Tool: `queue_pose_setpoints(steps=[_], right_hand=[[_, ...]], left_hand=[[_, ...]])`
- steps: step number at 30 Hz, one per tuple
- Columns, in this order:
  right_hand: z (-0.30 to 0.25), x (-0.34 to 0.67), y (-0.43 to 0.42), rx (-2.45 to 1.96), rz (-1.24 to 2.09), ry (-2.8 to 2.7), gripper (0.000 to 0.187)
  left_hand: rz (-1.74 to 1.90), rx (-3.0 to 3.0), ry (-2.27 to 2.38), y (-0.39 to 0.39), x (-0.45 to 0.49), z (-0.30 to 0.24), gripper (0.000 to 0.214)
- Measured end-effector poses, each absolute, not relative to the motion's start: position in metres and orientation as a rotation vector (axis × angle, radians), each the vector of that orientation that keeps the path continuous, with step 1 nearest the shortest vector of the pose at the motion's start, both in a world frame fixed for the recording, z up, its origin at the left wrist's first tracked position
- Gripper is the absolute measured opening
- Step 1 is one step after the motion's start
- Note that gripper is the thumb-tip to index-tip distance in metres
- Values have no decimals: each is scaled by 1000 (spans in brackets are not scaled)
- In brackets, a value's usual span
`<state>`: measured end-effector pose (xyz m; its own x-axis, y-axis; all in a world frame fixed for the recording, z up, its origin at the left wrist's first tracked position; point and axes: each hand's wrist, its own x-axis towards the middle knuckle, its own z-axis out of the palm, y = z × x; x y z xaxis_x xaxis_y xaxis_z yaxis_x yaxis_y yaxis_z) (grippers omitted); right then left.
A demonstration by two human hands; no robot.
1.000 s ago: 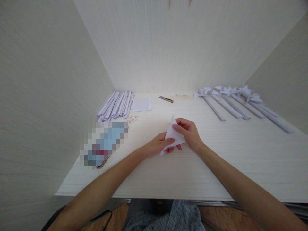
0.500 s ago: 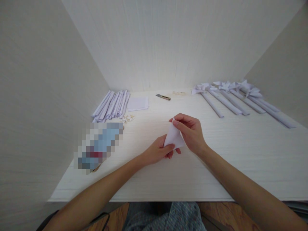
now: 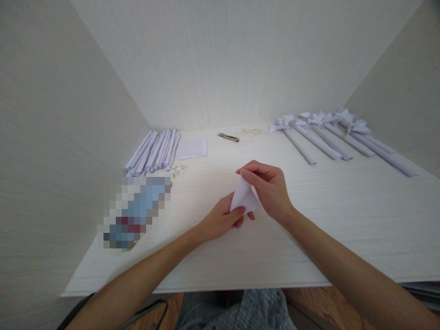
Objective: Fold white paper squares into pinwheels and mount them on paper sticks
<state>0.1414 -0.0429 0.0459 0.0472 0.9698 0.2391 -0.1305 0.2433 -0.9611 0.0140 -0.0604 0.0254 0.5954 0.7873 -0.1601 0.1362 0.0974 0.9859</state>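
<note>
A piece of plain white paper is held over the middle of the tabletop, broad at its near edge and narrowing to a far tip. The right hand pinches that tip, while the left hand grips the near left part, thumb on top; its fold layers cannot be made out.

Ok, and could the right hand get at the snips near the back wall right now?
Probably yes: I see nothing lying between the right hand and the snips. It is pinching the white paper, though, so it would likely have to let go first.
</note>
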Motion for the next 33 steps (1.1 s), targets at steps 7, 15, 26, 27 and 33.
queue_pose_setpoints(steps=[7,15,26,27,33], right_hand=[[46,142,-43,-914,1013,-1222,9],[44,142,-43,-906,925,-1229,9],[37,143,-33,-1018,1055,-1179,13],[36,143,-31,-999,1102,-1161,13],[35,147,-29,-900,1381,-1178,17]], left_hand=[[574,1410,833,-61,15,27,19],[574,1400,797,-61,16,31,13],[555,1332,769,-59,16,34,16],[552,1331,755,-59,15,34,17],[470,1330,685,-54,7,27,28]])
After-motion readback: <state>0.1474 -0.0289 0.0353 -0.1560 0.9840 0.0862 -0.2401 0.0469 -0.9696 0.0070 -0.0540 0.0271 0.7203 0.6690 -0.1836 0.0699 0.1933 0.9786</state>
